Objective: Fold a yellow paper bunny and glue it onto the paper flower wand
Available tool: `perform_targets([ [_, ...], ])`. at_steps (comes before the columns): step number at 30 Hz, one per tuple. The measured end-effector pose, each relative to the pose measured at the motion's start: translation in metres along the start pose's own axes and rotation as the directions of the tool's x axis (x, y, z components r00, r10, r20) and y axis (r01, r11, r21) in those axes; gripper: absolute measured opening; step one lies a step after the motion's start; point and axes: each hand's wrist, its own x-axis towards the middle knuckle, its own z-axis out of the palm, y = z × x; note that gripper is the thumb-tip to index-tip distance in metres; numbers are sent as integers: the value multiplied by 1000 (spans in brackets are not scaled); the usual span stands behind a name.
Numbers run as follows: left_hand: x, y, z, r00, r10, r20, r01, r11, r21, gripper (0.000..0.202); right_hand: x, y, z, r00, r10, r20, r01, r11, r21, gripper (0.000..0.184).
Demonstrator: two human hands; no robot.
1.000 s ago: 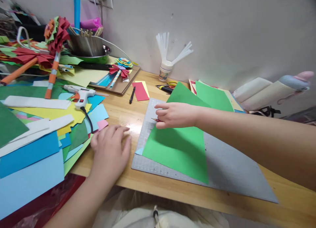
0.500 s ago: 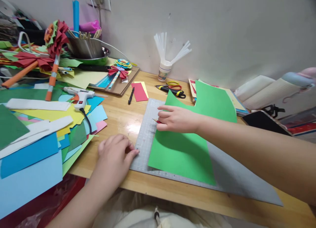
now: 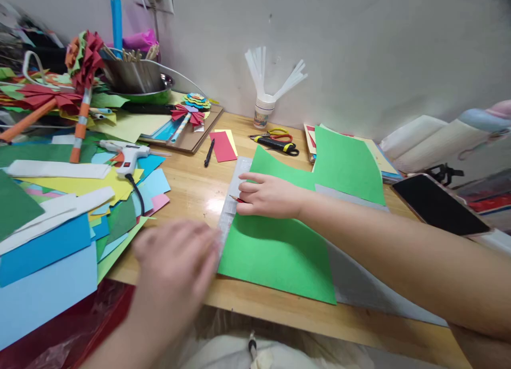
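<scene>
Nearest, the blurred left hand (image 3: pixel 175 268) hovers palm-down, fingers loosely spread and seemingly holding nothing, just left of the green sheet (image 3: pixel 275 252), which lies on a grey cutting mat (image 3: pixel 359 289) near the wooden tabletop's (image 3: pixel 191 188) front edge. On the sheet's far-left part the right hand (image 3: pixel 267 196) rests with its fingers curled round a red pencil (image 3: pixel 236 199), its weight apparently pinning the paper flat. Beyond the sheet lie scissors (image 3: pixel 275 141) and a cup of straws (image 3: pixel 263 113) by the pale wall (image 3: pixel 359 49), and coloured paper (image 3: pixel 59 236) is heaped to the sheet's left.

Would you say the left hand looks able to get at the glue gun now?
Probably yes: the glue gun lies uncovered on the loose papers just beyond the left hand, nothing standing between.
</scene>
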Motion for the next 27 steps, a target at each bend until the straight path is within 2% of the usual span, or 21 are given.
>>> perform_targets([
  [2,-26,25,16,999,47,-15,-49,989,-138,16,1,0,1,1000,-7,-3,7,1000,11,23],
  [3,-37,32,22,997,74,-28,-77,986,-146,16,2,1,2,1000,-10,-3,10,1000,19,23],
  [5,-56,38,31,992,88,-86,-101,981,-165,21,3,3,3,1000,-13,0,13,999,41,24],
  [7,-67,36,36,992,90,-89,-104,982,-158,25,5,5,5,1000,-3,2,3,997,73,23],
  [10,-75,31,41,994,78,-80,-88,987,-137,30,9,7,10,999,53,5,-53,990,132,23],
  [14,-79,30,44,994,70,-82,-80,990,-120,34,16,7,18,983,184,18,-183,955,233,25],
  [16,-79,30,43,994,66,-85,-76,990,-117,34,17,8,22,964,263,32,-260,920,294,22],
  [18,-78,30,42,993,69,-92,-80,989,-123,33,13,11,27,927,371,57,-366,861,354,19],
  [19,-77,30,41,993,74,-88,-85,988,-128,33,8,13,30,895,440,75,-434,818,379,18],
  [21,-76,29,39,994,81,-80,-92,986,-142,32,-7,20,38,790,601,122,-591,693,412,13],
  [23,-75,28,40,994,73,-76,-84,984,-154,32,-29,28,48,631,757,171,-741,523,420,9],
  [25,-75,27,41,994,60,-87,-74,984,-163,32,-50,35,57,464,856,228,-840,345,418,11],
  [27,-75,26,44,993,56,-105,-74,983,-169,33,-66,40,64,340,897,282,-885,204,417,13],
])
